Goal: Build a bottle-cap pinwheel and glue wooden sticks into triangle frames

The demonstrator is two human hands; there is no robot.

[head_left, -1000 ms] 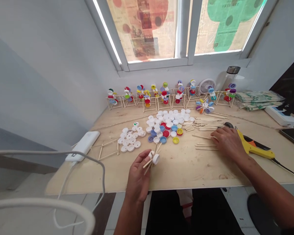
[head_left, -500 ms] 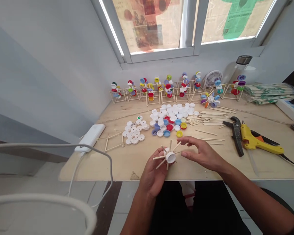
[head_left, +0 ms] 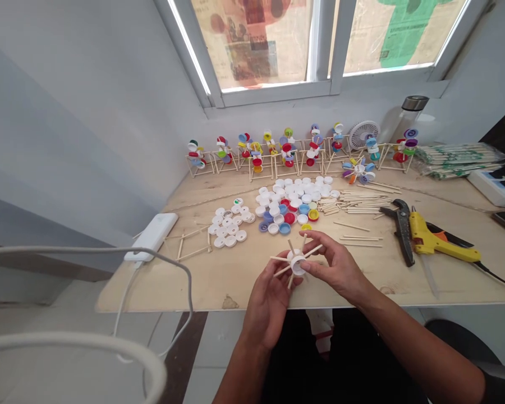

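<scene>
Above the table's front edge I hold a hub of white bottle caps [head_left: 297, 264] with several thin wooden sticks radiating from it like spokes. My left hand [head_left: 267, 303] cups it from below and the left, its fingers partly hidden behind the sticks. From the right, my right hand [head_left: 339, 268] has its thumb on the cap's rim and its forefinger reaching over the upper sticks, closed around the hub. Just beyond lie loose caps, white, blue, red and yellow [head_left: 284, 228], and a group of white caps [head_left: 230, 241] stands to the left.
Along the back stand several stick frames with coloured cap wheels [head_left: 287, 154] and a small fan [head_left: 364, 136]. Loose sticks [head_left: 368, 202], a black cutter [head_left: 403, 230] and a yellow glue gun [head_left: 440, 244] lie right. A white power strip [head_left: 155, 235] sits left, near a grey cable [head_left: 187, 280].
My right hand has moved left onto the hub, its thumb now touching the cap. The spoked hub has turned and shifted slightly right and up. The camera view has moved a little.
</scene>
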